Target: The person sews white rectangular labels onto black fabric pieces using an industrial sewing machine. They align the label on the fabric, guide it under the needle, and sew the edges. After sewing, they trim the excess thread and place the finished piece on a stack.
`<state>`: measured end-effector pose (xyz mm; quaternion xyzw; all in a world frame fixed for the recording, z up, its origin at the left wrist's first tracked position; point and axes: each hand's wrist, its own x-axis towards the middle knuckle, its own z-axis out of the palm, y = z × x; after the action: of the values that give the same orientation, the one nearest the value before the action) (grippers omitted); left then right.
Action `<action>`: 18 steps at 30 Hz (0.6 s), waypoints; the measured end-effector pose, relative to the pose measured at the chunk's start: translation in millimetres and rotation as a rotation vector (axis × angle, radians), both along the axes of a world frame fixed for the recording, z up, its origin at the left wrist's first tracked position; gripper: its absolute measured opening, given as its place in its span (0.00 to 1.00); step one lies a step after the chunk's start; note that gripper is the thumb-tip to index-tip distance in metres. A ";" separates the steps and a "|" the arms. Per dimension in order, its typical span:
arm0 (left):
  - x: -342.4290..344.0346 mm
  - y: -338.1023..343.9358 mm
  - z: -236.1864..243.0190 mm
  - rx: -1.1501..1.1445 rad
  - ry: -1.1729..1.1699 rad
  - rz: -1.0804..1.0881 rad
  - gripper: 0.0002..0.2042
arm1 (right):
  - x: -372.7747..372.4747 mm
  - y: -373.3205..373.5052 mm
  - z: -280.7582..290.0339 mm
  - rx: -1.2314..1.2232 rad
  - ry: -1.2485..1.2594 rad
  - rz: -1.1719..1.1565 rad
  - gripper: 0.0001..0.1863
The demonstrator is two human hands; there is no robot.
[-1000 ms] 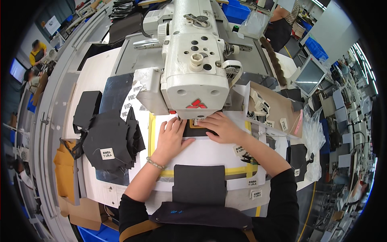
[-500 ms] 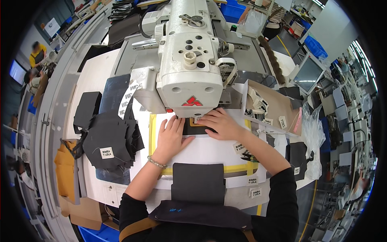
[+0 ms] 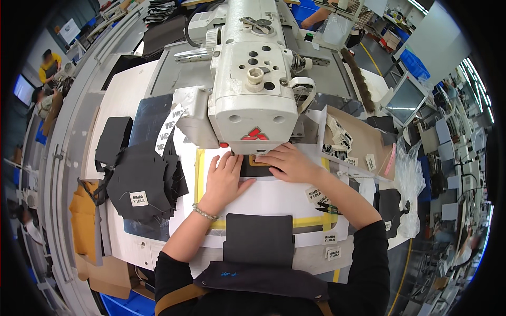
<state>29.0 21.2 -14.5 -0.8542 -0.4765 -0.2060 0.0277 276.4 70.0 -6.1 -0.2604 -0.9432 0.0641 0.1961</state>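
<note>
a: position of the workpiece relative to the hands?

b: the dark fabric piece [image 3: 252,169] lies flat on the white template board [image 3: 274,197], directly under the front of the white sewing machine head [image 3: 253,100]. a small tan patch [image 3: 258,159] sits on its far edge, at the needle area. the needle itself is hidden by the head.

a: hand state?

b: left hand [image 3: 225,179]: fingers extended, released, palm down on the board, fingertips touching the left edge of the dark fabric piece. right hand [image 3: 289,162]: fingers loosely curled, pressing down on the right part of the piece beside the tan patch. neither hand grasps anything; both hold by flat pressure.

a: key relation?

b: the piece lies between the two hands and just ahead of the fingertips, toward the machine. its long axis appears to run left to right. the right hand is the nearer one to the tan patch and the needle area.

a: labels and packages?

b: small white rectangular labels with dark print lie on the board's right lower corner [image 3: 330,238] and near the right forearm. one more sits on the stack of black cut pieces [image 3: 141,184] to the left. a brown card tray [image 3: 358,139] at right holds further white labels and a pink strip. clear plastic bags [image 3: 410,181] lie at the far right. yellow tape [image 3: 200,174] frames the board. a larger dark panel [image 3: 258,239] lies at the near edge.
</note>
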 end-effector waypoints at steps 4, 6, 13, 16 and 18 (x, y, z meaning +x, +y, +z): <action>-0.3 0.6 -1.1 0.013 -0.010 -0.007 0.34 | 4.8 1.1 3.9 -0.031 -0.004 0.035 0.23; -0.2 0.8 -0.7 0.017 -0.014 -0.009 0.34 | 6.2 2.1 2.6 -0.014 0.002 0.049 0.23; -0.4 0.8 -1.4 0.008 -0.018 -0.010 0.34 | 5.0 7.6 8.3 -0.011 -0.028 0.080 0.21; -0.2 0.8 -1.3 0.030 -0.018 -0.013 0.33 | 3.3 7.9 9.7 -0.020 -0.028 0.078 0.19; 0.0 1.3 -1.7 0.044 -0.019 -0.016 0.33 | 3.8 8.3 8.4 -0.007 -0.029 0.073 0.19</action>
<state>29.1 22.4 -16.1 -0.8551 -0.4655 -0.2249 0.0400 280.2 78.3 2.4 -0.2275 -0.9545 0.0708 0.1793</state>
